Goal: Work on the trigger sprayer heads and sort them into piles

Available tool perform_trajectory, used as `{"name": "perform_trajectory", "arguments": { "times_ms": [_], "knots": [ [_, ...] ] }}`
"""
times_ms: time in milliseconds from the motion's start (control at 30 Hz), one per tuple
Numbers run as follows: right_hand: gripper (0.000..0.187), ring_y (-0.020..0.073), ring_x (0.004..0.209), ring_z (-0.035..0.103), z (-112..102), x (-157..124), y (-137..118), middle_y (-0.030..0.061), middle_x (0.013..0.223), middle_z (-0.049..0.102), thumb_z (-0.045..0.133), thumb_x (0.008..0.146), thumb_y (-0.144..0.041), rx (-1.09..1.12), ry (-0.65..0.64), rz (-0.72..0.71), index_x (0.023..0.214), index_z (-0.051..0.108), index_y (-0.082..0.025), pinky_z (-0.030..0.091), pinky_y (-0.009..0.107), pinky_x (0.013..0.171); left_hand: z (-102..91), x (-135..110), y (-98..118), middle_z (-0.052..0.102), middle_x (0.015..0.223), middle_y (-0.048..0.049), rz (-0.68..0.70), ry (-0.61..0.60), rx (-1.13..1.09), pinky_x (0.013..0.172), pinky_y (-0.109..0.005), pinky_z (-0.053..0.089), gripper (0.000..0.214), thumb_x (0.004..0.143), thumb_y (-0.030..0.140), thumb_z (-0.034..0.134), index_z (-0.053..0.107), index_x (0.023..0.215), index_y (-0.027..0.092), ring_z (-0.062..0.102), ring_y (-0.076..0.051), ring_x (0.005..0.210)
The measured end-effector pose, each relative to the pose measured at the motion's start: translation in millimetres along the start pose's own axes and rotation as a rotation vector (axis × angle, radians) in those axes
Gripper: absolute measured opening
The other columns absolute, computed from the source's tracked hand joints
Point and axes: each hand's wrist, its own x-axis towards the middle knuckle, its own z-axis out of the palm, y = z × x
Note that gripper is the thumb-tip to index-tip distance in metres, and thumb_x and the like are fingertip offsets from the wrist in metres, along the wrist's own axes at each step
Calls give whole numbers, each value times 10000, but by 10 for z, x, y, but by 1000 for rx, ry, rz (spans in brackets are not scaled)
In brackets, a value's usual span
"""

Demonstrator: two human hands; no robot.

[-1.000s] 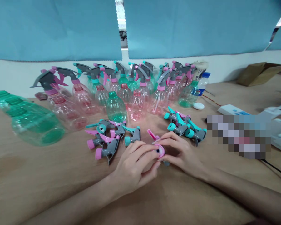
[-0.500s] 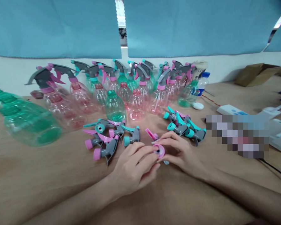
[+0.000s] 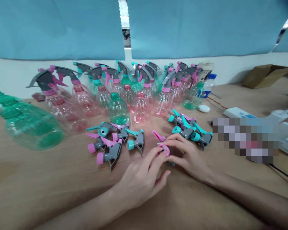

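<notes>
My right hand [image 3: 186,155] grips a grey spray trigger head with a pink collar [image 3: 163,149], its pink lever pointing up and left. My left hand [image 3: 144,177] lies beside it with fingers stretched out, the fingertips touching the pink collar. A cluster of loose trigger heads [image 3: 115,142] with pink and teal collars lies left of my hands. Another pile of teal and pink trigger heads [image 3: 189,129] sits just behind my right hand.
Several pink and green spray bottles [image 3: 134,92] stand in rows at the back of the brown table [image 3: 50,179]. A large green bottle [image 3: 26,123] lies at the left. A white device [image 3: 238,112], a cardboard box [image 3: 264,75] and cables are at the right.
My left hand has loosened from the trigger head and its fingers have stretched out. My right hand has tilted the trigger head, so the pink collar's opening no longer faces me.
</notes>
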Motion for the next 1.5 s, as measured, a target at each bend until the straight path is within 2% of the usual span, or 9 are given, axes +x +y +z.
{"name": "perform_trajectory", "arguments": {
  "times_ms": [167, 333, 467, 600, 833, 1033, 1233, 1367, 1500],
  "knots": [
    [238, 211, 979, 566, 3, 24, 43, 50, 1041, 548, 617, 853, -327, 15, 13, 24, 1087, 621, -279, 492, 387, 856, 25, 0, -17, 562, 1276, -165, -74, -77, -100, 686, -298, 604, 401, 933, 231, 431, 418, 1317, 115, 670, -206, 938],
    [256, 211, 976, 573, 8, 23, 26, 48, 1036, 545, 633, 843, -327, 33, 23, 29, 1096, 622, -289, 494, 372, 847, -2, -3, -63, 578, 1224, -119, -82, -10, -198, 906, -359, 538, 353, 900, 173, 489, 492, 1252, 158, 586, -218, 1105],
    [219, 205, 949, 572, 6, 9, -11, 41, 1007, 538, 657, 824, -334, 6, 8, 17, 1036, 634, -282, 496, 361, 825, -29, 0, -76, 542, 1089, -106, -166, 35, -225, 729, -323, 567, 238, 877, 209, 527, 572, 1110, 182, 594, -214, 971],
    [227, 201, 972, 557, -2, -3, -4, 34, 1016, 523, 669, 819, -307, 2, -15, 9, 1040, 622, -289, 488, 360, 840, -26, 10, -84, 507, 1063, -105, -195, 20, -183, 634, -310, 548, 259, 865, 260, 547, 578, 1115, 202, 574, -222, 919],
    [247, 203, 959, 551, -7, -21, 31, 32, 1005, 507, 671, 814, -277, -17, -15, -2, 1055, 621, -298, 494, 368, 837, -27, 37, -137, 513, 1025, -92, -179, 45, -136, 660, -329, 533, 256, 848, 296, 580, 593, 1089, 209, 548, -215, 882],
    [233, 231, 1092, 508, -5, -16, 10, 55, 1112, 500, 677, 810, -300, -15, -8, -24, 1039, 636, -288, 442, 442, 955, -39, 28, -166, 502, 1103, -95, -13, 14, -267, 739, -314, 526, 283, 846, 231, 591, 564, 1126, 194, 518, -207, 967],
    [234, 266, 1281, 408, -2, 8, -35, 71, 1357, 424, 669, 815, -304, 35, -43, -20, 1047, 639, -281, 375, 492, 1045, -35, 65, -149, 470, 1138, -110, -153, -9, -151, 775, -391, 509, 294, 864, 279, 564, 536, 1148, 208, 497, -249, 995],
    [230, 261, 1290, 413, -4, 18, -61, 77, 1354, 444, 670, 815, -273, 19, -44, -21, 1044, 650, -268, 375, 473, 1054, -32, 64, -139, 469, 1058, -102, -136, 7, -146, 783, -385, 500, 233, 840, 255, 581, 538, 1055, 176, 490, -243, 969],
    [251, 247, 1259, 457, -8, 35, -57, 78, 1323, 482, 686, 802, -262, 34, -53, -18, 1051, 655, -262, 391, 447, 1047, -21, 50, -156, 462, 1083, -94, -63, -47, -229, 802, -342, 499, 215, 837, 213, 587, 530, 1041, 174, 482, -226, 1001]
  ]
}}
